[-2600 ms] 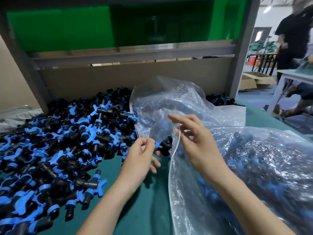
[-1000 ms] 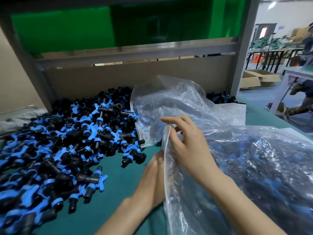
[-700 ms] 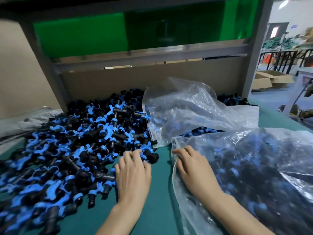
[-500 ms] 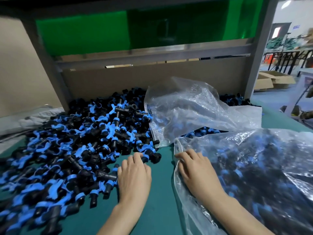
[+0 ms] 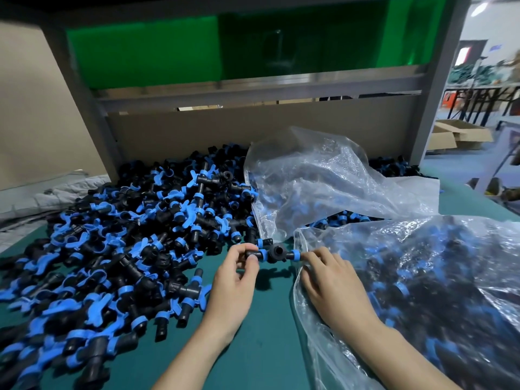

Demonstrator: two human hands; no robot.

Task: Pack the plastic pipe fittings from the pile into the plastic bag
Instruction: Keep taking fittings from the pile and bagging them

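A big pile of black tee fittings with blue rings [image 5: 126,243] covers the left of the green table [image 5: 261,350]. My left hand [image 5: 233,288] pinches the left end of one black tee fitting [image 5: 277,251] and holds it just off the pile's edge, at the mouth of a clear plastic bag [image 5: 422,291] that is full of fittings. My right hand [image 5: 329,285] rests on that bag's edge with its fingers loosely bent, fingertips at the fitting's right end.
A second, crumpled clear bag [image 5: 323,187] lies behind the hands, over more fittings. A cardboard wall [image 5: 253,130] and grey shelf frame [image 5: 84,108] close off the back. A cardboard box [image 5: 461,136] stands on the floor at the far right.
My left hand left the bag's edge, went flat to the pile and has picked up one tee fitting. My right hand lowered the bag's mouth onto the table and stays on it.
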